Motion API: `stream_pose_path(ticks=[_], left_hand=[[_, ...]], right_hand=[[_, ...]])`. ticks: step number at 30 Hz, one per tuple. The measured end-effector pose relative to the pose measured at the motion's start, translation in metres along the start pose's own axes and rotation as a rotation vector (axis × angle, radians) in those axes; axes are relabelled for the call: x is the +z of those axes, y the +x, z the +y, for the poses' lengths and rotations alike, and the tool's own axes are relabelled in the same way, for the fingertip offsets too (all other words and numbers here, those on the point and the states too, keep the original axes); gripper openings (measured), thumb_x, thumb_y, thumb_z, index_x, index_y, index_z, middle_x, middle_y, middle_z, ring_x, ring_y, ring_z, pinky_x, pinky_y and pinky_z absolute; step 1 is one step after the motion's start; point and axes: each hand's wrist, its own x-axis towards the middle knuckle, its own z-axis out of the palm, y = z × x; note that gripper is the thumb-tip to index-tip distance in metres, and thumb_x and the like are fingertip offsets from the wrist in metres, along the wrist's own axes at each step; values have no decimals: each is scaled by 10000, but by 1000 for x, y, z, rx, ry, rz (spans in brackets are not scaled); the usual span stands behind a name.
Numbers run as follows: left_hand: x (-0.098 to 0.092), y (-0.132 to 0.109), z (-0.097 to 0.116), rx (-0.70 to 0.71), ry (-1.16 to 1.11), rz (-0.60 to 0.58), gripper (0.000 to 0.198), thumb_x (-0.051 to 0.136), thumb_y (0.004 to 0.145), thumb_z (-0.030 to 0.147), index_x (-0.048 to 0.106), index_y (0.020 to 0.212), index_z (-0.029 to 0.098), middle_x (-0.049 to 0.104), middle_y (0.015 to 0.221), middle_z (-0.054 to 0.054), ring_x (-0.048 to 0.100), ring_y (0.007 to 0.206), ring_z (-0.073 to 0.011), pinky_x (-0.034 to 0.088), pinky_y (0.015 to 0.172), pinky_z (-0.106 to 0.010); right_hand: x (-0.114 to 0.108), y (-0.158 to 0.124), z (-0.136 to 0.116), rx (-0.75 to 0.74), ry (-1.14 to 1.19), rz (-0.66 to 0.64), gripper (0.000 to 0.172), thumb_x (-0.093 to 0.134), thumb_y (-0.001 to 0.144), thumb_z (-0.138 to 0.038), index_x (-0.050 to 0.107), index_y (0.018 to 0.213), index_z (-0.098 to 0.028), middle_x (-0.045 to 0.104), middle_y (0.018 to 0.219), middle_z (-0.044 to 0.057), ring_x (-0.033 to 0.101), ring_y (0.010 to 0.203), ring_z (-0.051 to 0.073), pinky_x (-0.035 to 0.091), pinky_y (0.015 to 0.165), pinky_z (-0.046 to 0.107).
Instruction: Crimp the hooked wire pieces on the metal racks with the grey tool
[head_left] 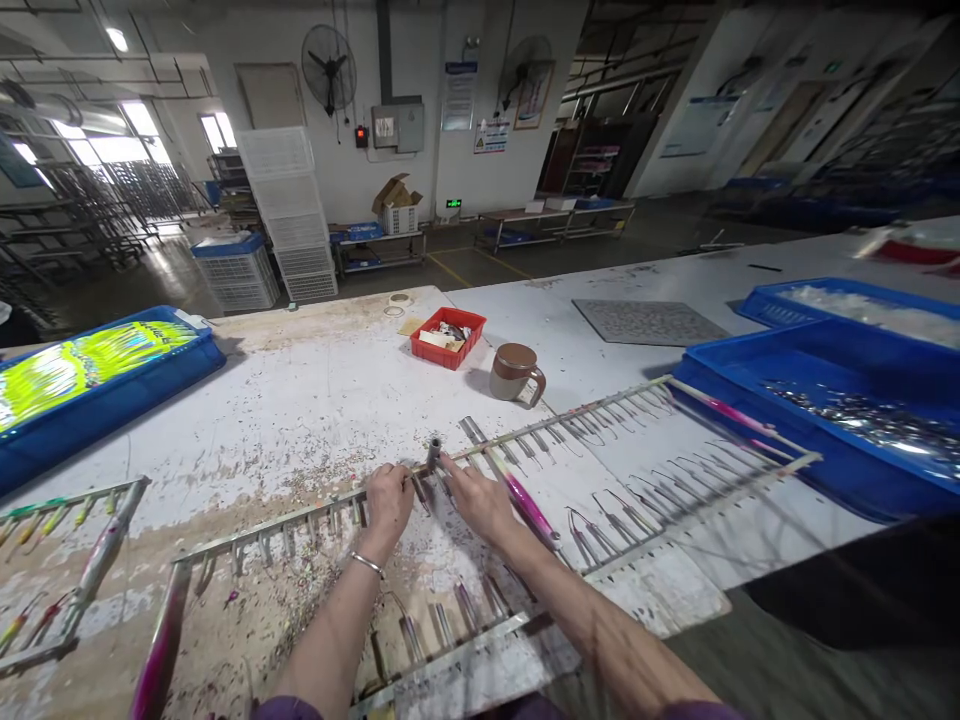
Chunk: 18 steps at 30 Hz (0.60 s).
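Observation:
A long metal rack frame [296, 517] lies across the worktable, its two rails lined with several small clips and wire hooks and joined by purple-stained bars. My left hand [388, 505], with a bracelet at the wrist, is closed at the far rail; its thumb and fingers pinch something there that I cannot make out. Just right of it, my right hand [484, 505] reaches over the same rail, its fingertips against a short grey metal tube [434, 451] standing upright. The undersides of the right fingers are partly hidden. A purple bar [529, 505] crosses the frame beside this hand.
A brown mug [514, 372] and red tray [448, 337] stand beyond the rack. Blue bins hold yellow-green packets [90, 360] at left and shiny metal pieces [892, 425] at right. A grey board [649, 322] lies farther back. Another rack [97, 565] lies left.

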Motion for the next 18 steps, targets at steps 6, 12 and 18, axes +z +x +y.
stream_pose_path(ticks=[6, 12, 18], left_hand=[[1, 1, -2, 9, -2, -1, 199, 609, 905, 101, 772, 918, 216, 723, 926, -63, 662, 941, -223, 438, 873, -324], [3, 1, -2, 11, 6, 0, 193, 630, 898, 95, 773, 927, 223, 736, 922, -56, 674, 958, -222, 437, 888, -321], [4, 2, -2, -5, -1, 11, 210, 614, 892, 84, 776, 913, 218, 728, 913, -56, 666, 937, -224, 441, 879, -328]], right_hand=[[-9, 5, -3, -36, 95, 167, 475, 426, 1130, -300, 600, 1567, -232, 802, 1045, 116, 756, 884, 208, 567, 749, 268], [-9, -1, 0, 1, 18, -19, 410, 501, 1099, -295, 695, 1460, -280, 797, 869, 63, 736, 726, 193, 509, 607, 248], [-8, -4, 1, -46, 116, 169, 477, 398, 1125, -311, 628, 1534, -225, 807, 1017, 108, 755, 868, 210, 575, 731, 281]])
